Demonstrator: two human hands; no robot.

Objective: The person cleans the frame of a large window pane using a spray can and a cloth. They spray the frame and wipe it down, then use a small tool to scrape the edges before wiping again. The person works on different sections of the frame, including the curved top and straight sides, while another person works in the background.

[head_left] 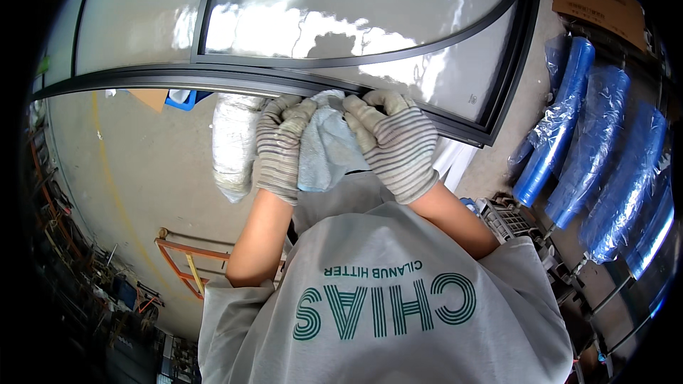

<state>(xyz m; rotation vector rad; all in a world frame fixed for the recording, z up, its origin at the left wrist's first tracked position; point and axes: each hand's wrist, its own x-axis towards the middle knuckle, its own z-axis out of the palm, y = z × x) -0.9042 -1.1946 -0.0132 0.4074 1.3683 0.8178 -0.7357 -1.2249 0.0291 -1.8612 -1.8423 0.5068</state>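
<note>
A large glazed panel (277,7) with a dark grey frame (235,80) lies in front of me, its near edge close to my hands. A light blue-grey cloth (329,149) hangs down from that edge between my hands. My left hand (281,146), in a striped knit glove, has its fingers curled round the cloth's left side at the frame. My right hand (395,141), gloved alike, is closed on the cloth's upper right part, thumb and fingers bent together against the frame. The fingertips of both hands are partly hidden.
A white wrapped bundle (233,146) sits under the panel, left of my left hand. Blue plastic-wrapped rolls (562,121) hang on a rack at the right, below a cardboard box (599,8). An orange metal frame (186,263) stands on the grey floor (153,171) at lower left.
</note>
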